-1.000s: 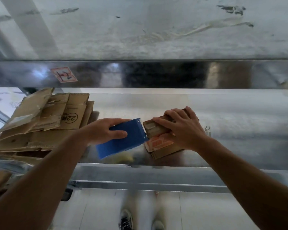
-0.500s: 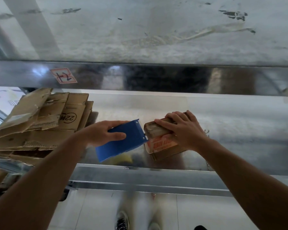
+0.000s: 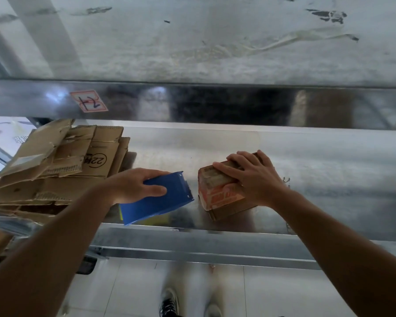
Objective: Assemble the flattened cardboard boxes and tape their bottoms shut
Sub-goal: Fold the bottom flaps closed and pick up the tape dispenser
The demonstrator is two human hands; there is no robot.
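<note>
The box (image 3: 220,193) sits on the table (image 3: 329,179) near the front edge. It could slide or tip if the tape tool (image 3: 160,200) bumps it hard, or the tape could go on crooked and leave the bottom open. The left hand (image 3: 137,186) has its fingers and thumb wrapped round the tape tool, just beside the box but not touching it, and the right hand (image 3: 252,177) lies on top of the box, fingers spread apart, pressing down.
</note>
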